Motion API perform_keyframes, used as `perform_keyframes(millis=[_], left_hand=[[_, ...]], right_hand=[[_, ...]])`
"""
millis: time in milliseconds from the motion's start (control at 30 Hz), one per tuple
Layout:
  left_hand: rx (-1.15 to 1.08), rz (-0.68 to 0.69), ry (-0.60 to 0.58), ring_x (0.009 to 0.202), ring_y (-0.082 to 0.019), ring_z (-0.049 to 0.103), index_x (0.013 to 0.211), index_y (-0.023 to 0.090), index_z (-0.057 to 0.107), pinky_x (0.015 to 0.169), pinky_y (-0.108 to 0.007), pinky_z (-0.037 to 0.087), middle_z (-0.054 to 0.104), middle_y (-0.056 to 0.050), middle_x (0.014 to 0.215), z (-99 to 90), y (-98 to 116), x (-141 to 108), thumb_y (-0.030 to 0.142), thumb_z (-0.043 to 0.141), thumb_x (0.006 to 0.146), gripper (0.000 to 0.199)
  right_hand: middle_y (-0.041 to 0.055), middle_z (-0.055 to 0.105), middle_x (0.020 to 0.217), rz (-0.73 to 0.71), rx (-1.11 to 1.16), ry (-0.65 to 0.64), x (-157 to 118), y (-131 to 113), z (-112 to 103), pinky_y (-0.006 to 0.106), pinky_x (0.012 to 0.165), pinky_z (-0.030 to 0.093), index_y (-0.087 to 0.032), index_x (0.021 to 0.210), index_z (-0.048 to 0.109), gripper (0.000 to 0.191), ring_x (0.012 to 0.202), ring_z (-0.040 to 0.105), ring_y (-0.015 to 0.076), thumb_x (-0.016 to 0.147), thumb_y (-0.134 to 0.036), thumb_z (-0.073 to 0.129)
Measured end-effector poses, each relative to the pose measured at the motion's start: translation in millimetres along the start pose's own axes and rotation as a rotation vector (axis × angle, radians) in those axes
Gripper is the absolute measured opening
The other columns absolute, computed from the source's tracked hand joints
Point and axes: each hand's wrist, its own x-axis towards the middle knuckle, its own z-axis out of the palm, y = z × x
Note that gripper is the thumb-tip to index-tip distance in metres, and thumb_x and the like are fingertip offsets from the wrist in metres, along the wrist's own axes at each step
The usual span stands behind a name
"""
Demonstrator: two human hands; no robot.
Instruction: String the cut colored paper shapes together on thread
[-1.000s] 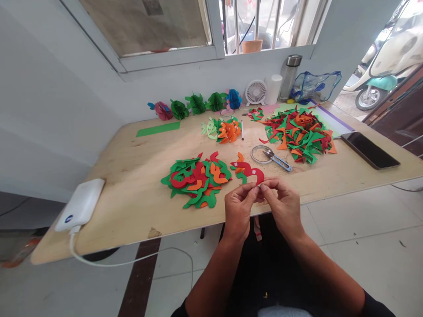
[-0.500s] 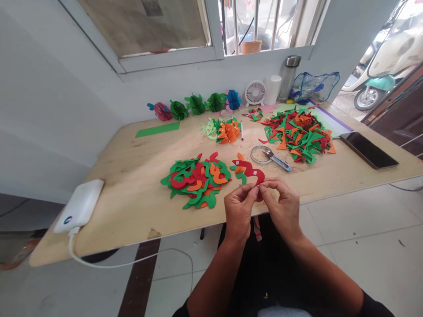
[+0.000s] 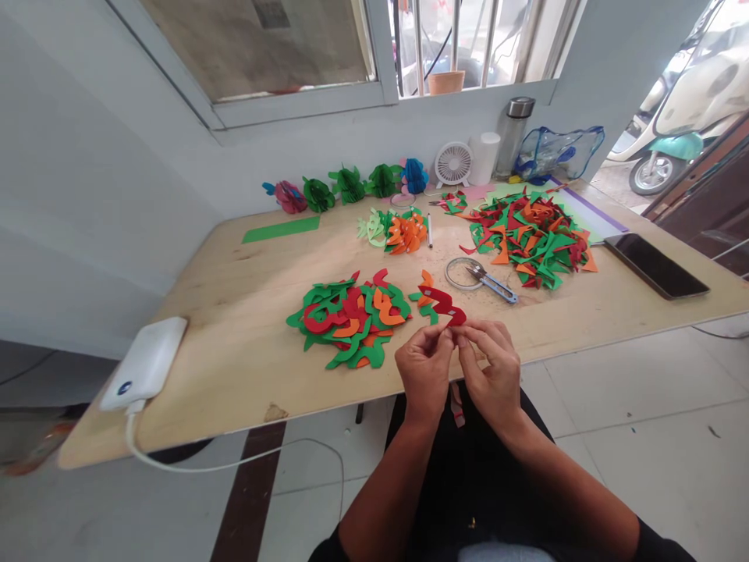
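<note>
A wavy red paper cutout (image 3: 443, 301) with small pale squares on it is pinched near its lower end by both hands at the table's front edge. My left hand (image 3: 426, 365) is closed on it with thumb and fingertips. Close beside it, almost touching, my right hand (image 3: 490, 367) grips the same end, which the fingers hide. Just behind the red piece lie a few green and orange cutouts (image 3: 427, 279). To the left is a pile of wavy green, red and orange paper cutouts (image 3: 351, 320).
Thread snips (image 3: 495, 282) lie across a ring-shaped roll (image 3: 453, 275). A heap of paper scraps (image 3: 538, 238) and a phone (image 3: 656, 265) are at the right. Finished paper shapes (image 3: 349, 186) and a small fan (image 3: 452, 164) line the wall. A power bank (image 3: 146, 363) sits at left.
The red cutout has tilted and turned slightly between my fingers. My right hand has shifted a little left, drawing its fingers in. The view has moved very slightly.
</note>
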Motion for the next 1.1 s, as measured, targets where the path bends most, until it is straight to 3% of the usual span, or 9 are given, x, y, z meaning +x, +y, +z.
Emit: perform_keyframes(millis=[267,800,933,1100], left_hand=[[0.065,0.011,0.038,0.062,-0.013,0.064,0.07,0.014,0.07,0.063,-0.022,0.052,0.07,-0.002,0.067,2.0,4.1,2.2,0.021,0.065,0.07,0.008],[-0.132,-0.114,0.007,0.063,-0.013,0.067,0.069,0.014,0.068,0.062,-0.022,0.053,0.07,-0.001,0.065,3.0,12.2,1.0,0.017,0.066,0.068,0.003],[-0.166,-0.13,-0.036,0.064,-0.011,0.065,0.074,0.015,0.071,0.064,-0.022,0.053,0.071,-0.001,0.071,1.8,13.4,1.0,0.02,0.068,0.069,0.007],[-0.154,-0.16,-0.109,0.063,-0.012,0.064,0.076,0.014,0.072,0.063,-0.025,0.054,0.071,-0.003,0.071,-0.4,12.9,2.5,0.025,0.069,0.07,0.013]], right_hand=[[0.0075,0.068,0.094,0.006,0.016,0.003,-4.4,-1.3,1.5,0.041,0.083,0.046,-0.02,0.096,0.065,0.019,0.092,0.06,0.0222,0.084,-0.015,0.051],[0.0069,0.069,0.094,0.078,0.091,-0.016,-3.8,-7.5,-3.1,0.04,0.083,0.047,-0.022,0.1,0.064,0.022,0.092,0.061,0.0213,0.085,-0.017,0.05],[0.006,0.069,0.092,0.175,0.157,-0.013,-2.3,-5.5,-4.3,0.039,0.083,0.047,-0.022,0.096,0.067,0.018,0.091,0.061,0.0208,0.085,-0.022,0.053],[0.0048,0.07,0.085,0.459,0.416,-0.03,2.2,0.1,-3.7,0.035,0.075,0.051,-0.02,0.092,0.068,0.018,0.081,0.063,0.0194,0.081,-0.031,0.058]])
